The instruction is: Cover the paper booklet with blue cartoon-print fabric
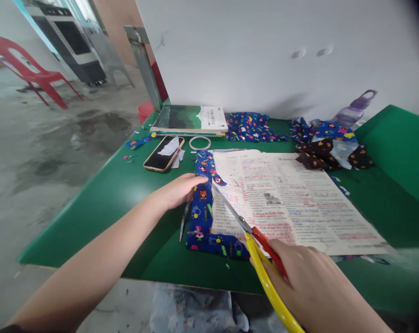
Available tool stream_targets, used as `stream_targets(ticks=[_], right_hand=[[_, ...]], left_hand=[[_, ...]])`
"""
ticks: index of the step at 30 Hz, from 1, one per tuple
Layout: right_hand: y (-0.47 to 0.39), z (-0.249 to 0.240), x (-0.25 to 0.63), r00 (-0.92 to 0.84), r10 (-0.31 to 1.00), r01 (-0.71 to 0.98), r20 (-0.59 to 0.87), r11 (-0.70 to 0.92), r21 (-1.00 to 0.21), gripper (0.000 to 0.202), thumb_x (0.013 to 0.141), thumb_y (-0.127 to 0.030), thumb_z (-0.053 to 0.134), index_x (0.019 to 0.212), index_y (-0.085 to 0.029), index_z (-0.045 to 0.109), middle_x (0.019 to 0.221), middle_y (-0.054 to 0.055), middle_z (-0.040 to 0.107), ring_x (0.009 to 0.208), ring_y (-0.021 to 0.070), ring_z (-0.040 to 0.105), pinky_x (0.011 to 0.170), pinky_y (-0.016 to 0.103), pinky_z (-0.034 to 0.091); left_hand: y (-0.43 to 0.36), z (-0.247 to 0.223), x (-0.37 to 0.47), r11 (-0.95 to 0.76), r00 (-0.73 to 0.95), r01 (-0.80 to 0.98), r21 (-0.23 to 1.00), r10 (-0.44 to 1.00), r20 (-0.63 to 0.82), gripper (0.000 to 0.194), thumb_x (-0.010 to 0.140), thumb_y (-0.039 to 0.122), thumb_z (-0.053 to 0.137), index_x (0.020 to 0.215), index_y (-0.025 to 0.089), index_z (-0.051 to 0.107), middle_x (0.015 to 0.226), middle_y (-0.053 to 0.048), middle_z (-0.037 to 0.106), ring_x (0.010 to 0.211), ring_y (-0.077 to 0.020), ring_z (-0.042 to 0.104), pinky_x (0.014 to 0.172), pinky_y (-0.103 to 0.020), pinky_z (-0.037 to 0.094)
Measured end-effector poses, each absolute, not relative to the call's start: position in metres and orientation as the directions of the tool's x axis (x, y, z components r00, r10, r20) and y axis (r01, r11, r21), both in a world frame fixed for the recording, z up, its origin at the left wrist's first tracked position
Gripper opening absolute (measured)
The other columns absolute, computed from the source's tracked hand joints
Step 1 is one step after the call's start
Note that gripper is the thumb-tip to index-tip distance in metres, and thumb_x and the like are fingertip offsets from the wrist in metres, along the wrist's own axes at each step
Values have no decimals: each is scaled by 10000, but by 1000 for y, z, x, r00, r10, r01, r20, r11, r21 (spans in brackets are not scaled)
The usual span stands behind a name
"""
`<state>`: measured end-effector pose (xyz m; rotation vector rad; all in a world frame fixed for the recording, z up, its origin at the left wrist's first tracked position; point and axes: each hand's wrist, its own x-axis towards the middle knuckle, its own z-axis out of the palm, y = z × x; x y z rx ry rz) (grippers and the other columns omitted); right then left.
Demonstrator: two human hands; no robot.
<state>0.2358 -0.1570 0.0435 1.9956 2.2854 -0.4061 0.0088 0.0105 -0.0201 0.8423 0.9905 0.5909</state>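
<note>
My right hand grips a pair of scissors with one red and one yellow handle. The blades point up and left, their tips at a loose flap of blue patterned fabric. This fabric is folded over the left and lower edges of a printed paper sheet covered in red and blue pen marks. At the left border, my left hand pinches the fabric, thumb on top, the other fingers mostly hidden beneath it.
Behind the sheet lie a phone with paper scraps on it, a tape roll, stacked books and blue fabric offcuts. Crumpled brown scraps and a purple bottle are at right. The green table meets a white wall.
</note>
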Motion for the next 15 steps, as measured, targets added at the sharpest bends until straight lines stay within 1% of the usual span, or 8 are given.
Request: stream_targets(ticks=[3,5,8,11,15], right_hand=[[-154,43,232,-133,959,987,-251,106,-120,350,869,-422,324,772,-208,584,703,98,666,548,228,603,463,297,275],[-152,44,230,-124,954,988,-272,94,-121,356,869,-424,321,780,-204,587,693,93,664,557,227,604,474,296,273],[-148,46,227,-105,948,991,-300,74,-112,397,877,-442,304,725,-205,583,652,86,651,569,233,606,482,299,264],[-145,47,225,-103,950,992,-295,76,-104,435,884,-460,291,685,-205,582,605,81,632,542,226,594,476,299,243],[-143,48,223,-101,957,992,-274,75,-101,437,879,-464,321,655,-201,589,571,75,615,504,202,570,464,292,243]], left_hand=[[10,-21,10,550,422,-67,832,771,-476,235,834,244,604,1048,154,646,839,-59,727,714,-151,685,770,-305,545],[10,-21,10,546,410,-57,836,776,-479,239,837,251,601,1052,156,644,831,-56,726,705,-149,683,768,-303,544],[9,-20,9,545,406,-28,838,772,-489,245,830,261,610,1054,165,637,816,-51,725,679,-158,683,720,-306,551],[8,-19,9,543,394,0,840,772,-499,246,829,250,603,1061,169,627,813,-54,723,660,-168,682,678,-314,552],[7,-17,10,539,378,29,842,774,-508,246,813,232,616,1050,163,621,831,-61,722,677,-170,685,676,-308,549]])
